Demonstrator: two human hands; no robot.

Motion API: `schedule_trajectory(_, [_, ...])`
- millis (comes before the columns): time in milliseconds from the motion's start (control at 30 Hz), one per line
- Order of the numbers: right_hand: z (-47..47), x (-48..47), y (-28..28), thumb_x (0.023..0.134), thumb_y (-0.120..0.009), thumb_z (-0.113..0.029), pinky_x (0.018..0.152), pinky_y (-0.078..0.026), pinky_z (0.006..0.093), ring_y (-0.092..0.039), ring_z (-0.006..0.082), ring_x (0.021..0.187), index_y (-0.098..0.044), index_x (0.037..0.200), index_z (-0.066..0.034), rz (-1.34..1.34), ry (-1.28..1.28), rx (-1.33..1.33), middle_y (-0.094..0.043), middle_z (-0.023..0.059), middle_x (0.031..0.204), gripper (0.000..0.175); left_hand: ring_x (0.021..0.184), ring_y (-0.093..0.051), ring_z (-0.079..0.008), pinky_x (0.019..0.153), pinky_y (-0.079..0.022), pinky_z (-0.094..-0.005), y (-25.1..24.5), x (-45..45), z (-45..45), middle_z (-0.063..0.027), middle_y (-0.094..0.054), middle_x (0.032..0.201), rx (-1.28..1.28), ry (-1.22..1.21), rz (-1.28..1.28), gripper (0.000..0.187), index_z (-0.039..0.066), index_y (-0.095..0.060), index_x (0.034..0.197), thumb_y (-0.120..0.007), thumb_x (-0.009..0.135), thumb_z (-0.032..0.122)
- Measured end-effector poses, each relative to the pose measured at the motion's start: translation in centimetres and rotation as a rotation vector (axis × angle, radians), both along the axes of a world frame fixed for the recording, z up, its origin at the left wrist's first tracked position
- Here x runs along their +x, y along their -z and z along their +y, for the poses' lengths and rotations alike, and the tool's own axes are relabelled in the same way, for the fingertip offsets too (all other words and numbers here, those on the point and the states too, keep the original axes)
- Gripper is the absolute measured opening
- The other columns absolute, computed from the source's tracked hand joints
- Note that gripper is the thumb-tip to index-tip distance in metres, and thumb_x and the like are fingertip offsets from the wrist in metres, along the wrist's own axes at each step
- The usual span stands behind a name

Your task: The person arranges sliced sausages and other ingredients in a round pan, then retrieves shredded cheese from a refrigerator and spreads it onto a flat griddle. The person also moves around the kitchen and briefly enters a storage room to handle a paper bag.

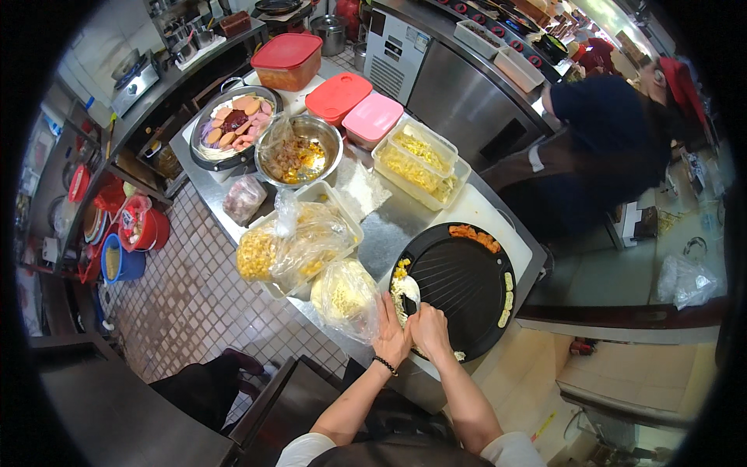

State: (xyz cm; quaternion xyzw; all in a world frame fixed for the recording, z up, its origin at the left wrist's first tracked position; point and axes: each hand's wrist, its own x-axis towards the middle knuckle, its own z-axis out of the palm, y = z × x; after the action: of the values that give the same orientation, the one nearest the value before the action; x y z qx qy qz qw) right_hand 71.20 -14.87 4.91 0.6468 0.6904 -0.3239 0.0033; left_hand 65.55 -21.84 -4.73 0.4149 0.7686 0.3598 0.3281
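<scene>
My right hand [430,334] grips a spoon [409,288] over the left rim of a round black grill pan [461,298] with a ridged centre. The spoon's bowl carries pale food. Beside it, my left hand [392,337] lies with fingers extended between the pan's rim and a plastic bag of shredded cheese [345,295]; whether it touches either is unclear. White shreds [399,300] line the pan's left channel below some corn kernels [401,269]. Orange-red food [474,236] sits in the top channel. Pale filled pieces [508,300] line the right side.
The steel table [376,242] also holds a tub with bagged corn [257,254], a steel bowl of food [299,153], a filled pan [236,125], lidded red boxes [338,98] and a tub of shredded yellow food [417,166]. A co-worker [601,134] stands at the right. Buckets [143,225] stand left.
</scene>
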Motion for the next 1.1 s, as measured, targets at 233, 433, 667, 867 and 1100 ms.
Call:
schedule_trajectory(233, [2.0,-1.6,0.1,0.085,-0.048,-0.009,0.076,-0.051,0.053,-0.062,0.0496,0.082,-0.062,0.087,0.0086,-0.053,0.044,0.09,-0.063,0.0335,0.082,0.023,0.14,-0.02,-0.0446,0.113,-0.006,-0.0598,-2.0,-0.2,-1.3,-0.0266,-0.015,0.154,0.033,0.039,-0.202,0.084,0.003,-0.014,0.151,-0.056,0.089,0.042])
schedule_trajectory(433, [-0.6,-0.2,-6.8,0.086,-0.055,-0.01,0.058,-0.049,0.0483,-0.063,0.0409,0.063,-0.064,0.095,0.0009,0.099,-0.102,0.298,-0.061,0.0245,0.067,0.017,0.111,-0.046,-0.0396,0.098,-0.034,-0.0478,-3.5,-3.2,-9.0,-0.0205,-0.049,0.116,0.322,-0.06,0.232,0.056,0.001,-0.051,0.119,-0.076,0.073,0.02])
schedule_trajectory(667, [-3.2,-8.4,-1.7,0.079,-0.056,-0.006,0.048,-0.053,0.0354,-0.065,0.0266,0.05,-0.058,0.107,0.0136,-0.122,-0.707,0.461,-0.063,0.0166,0.063,0.034,0.133,-0.03,-0.0416,0.111,-0.028,-0.0449,0.7,-11.5,-4.3,-0.0262,-0.03,0.143,0.26,-0.286,0.247,0.098,-0.003,-0.025,0.144,-0.082,0.066,0.013])
schedule_trajectory(867, [-5.4,-8.8,2.3,0.076,-0.056,-0.007,0.039,-0.049,0.0291,-0.062,0.0143,0.048,-0.056,0.115,0.0159,-0.278,-0.9,0.741,-0.059,0.0079,0.061,0.046,0.133,-0.032,-0.0406,0.11,-0.029,-0.0444,3.2,-12.7,-2.5,-0.0239,-0.03,0.146,0.262,-0.236,-0.003,0.097,0.0,-0.02,0.146,-0.078,0.073,0.023])
schedule_trajectory(1100, [-4.3,-6.6,1.3,0.078,-0.055,-0.004,0.046,-0.053,0.0377,-0.066,0.0289,0.053,-0.05,0.11,0.0152,-0.122,-0.769,0.486,-0.063,0.0175,0.066,0.038,0.133,-0.032,-0.0419,0.11,-0.03,-0.0461,2.1,-12.5,-2.3,-0.024,-0.031,0.145,0.365,-0.201,0.183,0.099,0.001,-0.02,0.147,-0.079,0.07,0.022])
